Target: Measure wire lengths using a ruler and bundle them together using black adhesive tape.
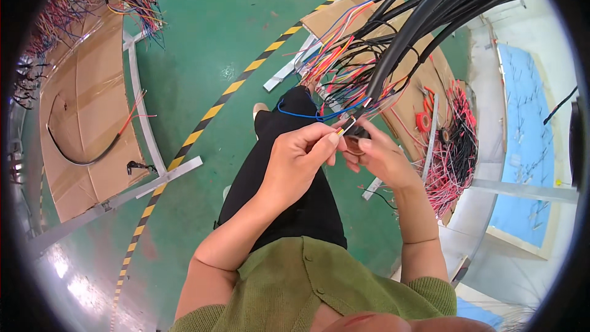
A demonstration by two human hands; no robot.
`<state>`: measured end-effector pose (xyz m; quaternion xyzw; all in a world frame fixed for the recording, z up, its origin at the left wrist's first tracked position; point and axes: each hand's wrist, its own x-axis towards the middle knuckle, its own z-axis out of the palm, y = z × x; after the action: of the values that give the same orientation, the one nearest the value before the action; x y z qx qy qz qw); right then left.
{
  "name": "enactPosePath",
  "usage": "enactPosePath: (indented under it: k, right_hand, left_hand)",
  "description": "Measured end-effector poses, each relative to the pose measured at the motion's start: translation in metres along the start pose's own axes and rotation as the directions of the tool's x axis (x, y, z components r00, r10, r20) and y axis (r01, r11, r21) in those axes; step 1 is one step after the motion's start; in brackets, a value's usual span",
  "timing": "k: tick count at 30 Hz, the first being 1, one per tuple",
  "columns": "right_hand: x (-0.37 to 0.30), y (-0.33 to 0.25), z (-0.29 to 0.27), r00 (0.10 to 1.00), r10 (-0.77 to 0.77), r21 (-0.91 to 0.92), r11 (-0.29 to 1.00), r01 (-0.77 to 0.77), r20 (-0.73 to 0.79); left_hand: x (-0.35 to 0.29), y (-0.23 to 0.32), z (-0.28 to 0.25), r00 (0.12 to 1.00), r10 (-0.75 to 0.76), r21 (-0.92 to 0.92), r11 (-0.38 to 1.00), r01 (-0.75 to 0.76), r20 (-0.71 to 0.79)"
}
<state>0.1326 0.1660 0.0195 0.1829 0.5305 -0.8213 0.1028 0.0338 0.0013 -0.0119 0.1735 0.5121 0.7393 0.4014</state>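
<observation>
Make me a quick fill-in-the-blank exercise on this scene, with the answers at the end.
1. The left hand pinches thin coloured ____ near the right hand.
2. The striped floor tape is yellow and ____.
3. The person's buttoned knitted top is ____.
4. The red tape roll lies to the ____ of the tangled wire pile.

Missing words: wires; black; green; left.

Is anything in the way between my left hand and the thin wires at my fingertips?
Nothing visible: your left hand pinches the thin wires directly. Your right hand, with a dark roll, is close beside them, and the blue wire loops beyond your left hand, not between.
</observation>
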Motion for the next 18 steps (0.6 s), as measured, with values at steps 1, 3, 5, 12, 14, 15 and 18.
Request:
enactPosePath:
  k: [1,3,5,12,14,15,18]
  right_hand:
    - [0.000,-0.003,0.001,1.000,0.005,-0.008,1.000,-0.005,0.003]
    - [0.000,-0.009,0.003,0.997,-0.059,-0.182,0.981,0.065,0.041]
    - [0.001,-0.013,0.001,0.995,-0.091,-0.336,0.937,0.095,0.027]
    - [0.001,-0.023,0.002,0.997,-0.078,-0.463,0.884,0.066,-0.007]
    - [0.001,-0.028,0.003,0.999,-0.044,-0.460,0.887,0.036,-0.006]
    - [0.000,-0.033,0.006,1.000,-0.016,-0.454,0.891,0.007,-0.016]
    - [0.000,-0.033,0.004,0.999,-0.033,-0.455,0.890,0.020,-0.020]
  left_hand:
    - [-0.001,-0.001,0.000,1.000,0.012,0.005,1.000,-0.012,-0.007]
    - [-0.003,-0.002,0.001,1.000,0.014,-0.012,1.000,-0.014,-0.009]
    - [-0.004,-0.003,0.002,1.000,0.016,-0.029,0.999,-0.016,-0.006]
    - [-0.007,-0.005,0.008,0.997,-0.011,-0.107,0.994,0.018,0.072]
    - [-0.007,-0.003,0.007,0.995,-0.033,-0.131,0.990,0.046,0.096]
    - [-0.007,0.001,0.007,0.989,-0.076,-0.185,0.978,0.099,0.128]
    - [-0.007,0.002,0.005,0.979,-0.109,-0.244,0.958,0.150,0.175]
